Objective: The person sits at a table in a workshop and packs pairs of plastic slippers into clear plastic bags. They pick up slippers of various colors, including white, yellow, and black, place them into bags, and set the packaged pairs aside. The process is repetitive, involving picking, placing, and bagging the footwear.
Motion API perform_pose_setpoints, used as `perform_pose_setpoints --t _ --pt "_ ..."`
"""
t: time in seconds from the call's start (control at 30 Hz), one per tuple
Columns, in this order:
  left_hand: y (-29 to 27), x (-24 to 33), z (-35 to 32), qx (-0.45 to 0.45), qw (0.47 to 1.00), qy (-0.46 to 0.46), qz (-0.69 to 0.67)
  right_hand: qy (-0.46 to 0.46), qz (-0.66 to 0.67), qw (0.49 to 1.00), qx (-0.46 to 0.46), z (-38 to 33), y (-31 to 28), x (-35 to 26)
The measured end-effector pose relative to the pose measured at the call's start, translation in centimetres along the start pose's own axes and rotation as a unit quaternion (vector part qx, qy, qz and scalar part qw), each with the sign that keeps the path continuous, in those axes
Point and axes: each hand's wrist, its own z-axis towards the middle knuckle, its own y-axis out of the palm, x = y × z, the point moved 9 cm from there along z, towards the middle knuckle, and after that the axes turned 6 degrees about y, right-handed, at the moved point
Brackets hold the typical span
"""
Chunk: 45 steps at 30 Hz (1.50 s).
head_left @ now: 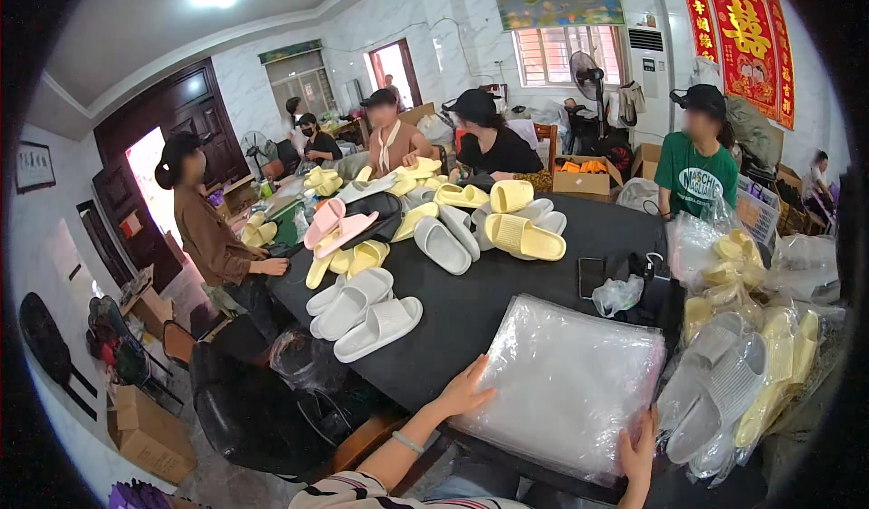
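Note:
A flat stack of clear plastic bags [566, 387] lies at the near edge of the black table, between my two hands. My left hand [466, 388] rests at the stack's left edge, fingers stretched out over it. At the right edge, my right hand [639, 450] touches the side of the stack with its fingers extended. Beyond my left hand, grey slippers [367, 314] sit on the table. Farther back stand yellow slippers [525, 236], more grey slippers [442, 245] and pink slippers [339, 226].
Bagged grey and yellow slippers [715, 391] are piled to my right. A phone [591, 276] and a crumpled clear bag [618, 296] lie beyond the stack. Several people are around the table [489, 305]. A black chair [258, 409] stands at the left, near a cardboard box [154, 432].

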Motion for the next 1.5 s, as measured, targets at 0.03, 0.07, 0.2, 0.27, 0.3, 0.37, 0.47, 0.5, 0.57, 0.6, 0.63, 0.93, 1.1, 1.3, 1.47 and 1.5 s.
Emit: perform_pose_setpoints --t 0.03,0.07,0.2,0.27,0.3,0.37,0.47,0.5,0.57,0.6,0.63,0.93,1.1,1.3,1.47,1.5 --pt "-0.5 0.8 0.1 0.006 1.0 0.001 0.004 -0.008 -0.047 0.999 0.009 -0.2 -0.3 -1.1" --pt "-0.9 1.6 0.1 0.012 1.0 0.002 0.008 -0.018 -0.118 0.993 -0.017 -0.4 0.1 -2.0" --pt "-2.8 4.3 0.3 0.011 0.986 0.013 0.164 -0.103 -0.249 0.96 -0.078 -1.2 1.5 -6.8" --pt "-3.3 5.7 0.8 0.039 0.975 0.073 0.205 -0.126 -0.252 0.954 -0.105 -1.7 3.2 -9.2" --pt "-3.0 6.0 1.3 0.023 0.975 0.076 0.21 -0.14 -0.242 0.953 -0.115 -1.8 4.1 -10.6" --pt "-1.8 6.9 2.6 -0.006 0.972 0.084 0.22 -0.17 -0.219 0.952 -0.133 -2.1 5.8 -12.8" --pt "-0.1 7.2 3.4 -0.028 0.963 0.073 0.256 -0.18 -0.226 0.948 -0.134 -1.6 8.2 -13.3" --pt "0.2 6.9 3.4 -0.023 0.961 0.073 0.267 -0.178 -0.229 0.948 -0.129 -1.3 8.8 -13.1" --pt "1.3 6.2 3.2 -0.012 0.955 0.075 0.285 -0.171 -0.24 0.948 -0.119 -1.3 9.6 -12.1" --pt "1.7 6.1 3.0 -0.012 0.957 0.069 0.281 -0.151 -0.249 0.948 -0.126 -1.3 9.9 -11.2" --pt "2.0 5.8 2.8 -0.012 0.959 0.064 0.276 -0.132 -0.259 0.948 -0.134 -1.3 10.2 -10.4" --pt "3.1 5.1 2.5 -0.002 0.959 0.054 0.28 -0.115 -0.268 0.949 -0.123 -2.1 11.2 -8.5" --pt "2.9 4.9 2.3 -0.013 0.955 0.04 0.292 -0.125 -0.269 0.947 -0.123 -2.0 11.2 -9.1" --pt "3.2 6.4 3.3 -0.021 0.958 0.046 0.281 -0.114 -0.269 0.949 -0.117 -2.1 10.1 -8.5" --pt "3.0 5.4 3.5 -0.055 0.959 0.02 0.277 -0.101 -0.119 0.986 -0.062 -1.1 6.2 -9.7" --pt "3.4 5.0 3.5 -0.065 0.96 0.019 0.271 -0.103 -0.094 0.99 -0.031 -1.0 4.3 -10.1"
